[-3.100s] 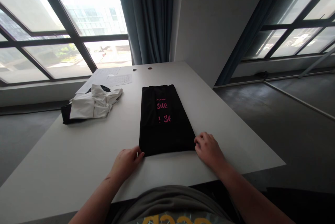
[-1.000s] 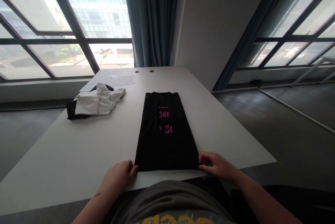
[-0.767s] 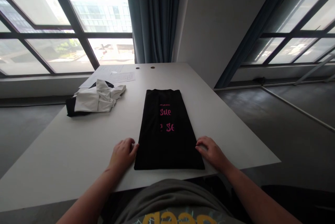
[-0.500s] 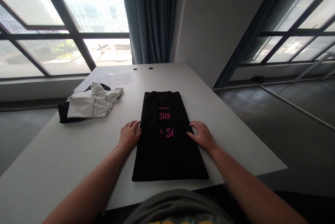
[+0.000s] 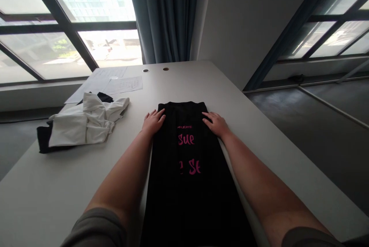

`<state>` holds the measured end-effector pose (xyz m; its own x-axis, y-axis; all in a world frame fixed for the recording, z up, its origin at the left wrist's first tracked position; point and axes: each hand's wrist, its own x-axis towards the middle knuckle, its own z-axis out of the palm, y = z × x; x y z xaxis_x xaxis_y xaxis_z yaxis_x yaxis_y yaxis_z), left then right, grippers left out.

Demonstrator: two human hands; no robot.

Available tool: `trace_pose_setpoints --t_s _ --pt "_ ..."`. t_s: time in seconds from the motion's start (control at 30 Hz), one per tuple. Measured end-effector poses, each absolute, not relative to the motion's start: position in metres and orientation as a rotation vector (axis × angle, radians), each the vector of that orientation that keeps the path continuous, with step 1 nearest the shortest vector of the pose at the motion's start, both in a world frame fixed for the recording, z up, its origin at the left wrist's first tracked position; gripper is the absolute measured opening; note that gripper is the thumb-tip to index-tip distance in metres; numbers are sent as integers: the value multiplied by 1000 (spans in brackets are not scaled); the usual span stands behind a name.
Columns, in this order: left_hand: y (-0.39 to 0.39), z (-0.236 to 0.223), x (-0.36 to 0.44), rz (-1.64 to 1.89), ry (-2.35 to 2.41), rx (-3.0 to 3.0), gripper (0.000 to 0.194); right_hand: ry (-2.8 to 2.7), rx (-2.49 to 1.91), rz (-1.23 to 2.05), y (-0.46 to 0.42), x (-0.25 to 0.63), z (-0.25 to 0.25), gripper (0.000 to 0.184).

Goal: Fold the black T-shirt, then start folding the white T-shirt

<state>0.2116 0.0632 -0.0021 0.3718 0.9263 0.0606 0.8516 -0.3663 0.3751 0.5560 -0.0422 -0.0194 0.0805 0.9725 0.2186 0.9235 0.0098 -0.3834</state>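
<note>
A black T-shirt [image 5: 187, 197] with pink lettering lies folded into a long strip on the white table, its neckline at the far end. My left hand [image 5: 154, 121] rests on its far left edge, fingers stretched over the cloth. On the far right edge lies my right hand [image 5: 216, 124], with its fingers extended onto the fabric. Both hands touch the shirt near the collar and neither grips it. The near end of the shirt runs out of the bottom of the view.
The white table [image 5: 184, 85] bears a heap of white and black clothes [image 5: 83, 124] on the left. Behind the heap lie paper sheets [image 5: 123, 84]. Two round cable holes are near the far edge, and a blue-grey curtain [image 5: 167, 16] hangs beyond.
Both hands have slid from the shirt's middle sides up to its collar end. My view has moved closer over the table, so the shirt looks larger.
</note>
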Motion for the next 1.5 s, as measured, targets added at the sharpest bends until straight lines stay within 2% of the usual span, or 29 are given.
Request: trace_pose_setpoints --t_s 0.3,0.5,0.6,0.67,0.73,0.8,0.9,0.93,1.07,1.23,1.37,1.5 --pt "97 -5 212 864 1331 2191 46 -1482 -1658 459 -3 570 -16 38" --pt "82 10 212 1112 1155 2043 41 -1241 -1480 441 -24 553 -2 37" --pt "65 16 209 1203 1095 2001 28 -1219 -1428 370 -42 545 4 28" --pt "47 16 198 1202 1066 1986 14 -1221 -1390 366 -59 544 4 19" --pt "27 13 181 1147 1032 2010 13 -1251 -1359 397 -82 546 1 17" --pt "6 9 160 1052 984 2066 25 -1336 -1363 439 -107 550 -2 23" --pt "-16 10 133 750 825 2208 60 -1582 -1458 512 -139 556 0 30" --pt "-20 13 128 667 781 2248 63 -1686 -1474 520 -145 557 2 29" --pt "-23 27 122 573 718 2293 41 -1945 -1432 403 -148 562 10 31" --pt "-20 28 133 795 1013 2114 20 -1817 -1505 270 -134 565 9 24" --pt "-19 21 142 721 1399 2077 28 -1724 -1637 182 -132 558 8 19" --pt "-22 20 148 652 1416 2102 32 -1677 -1727 324 -132 548 7 28"
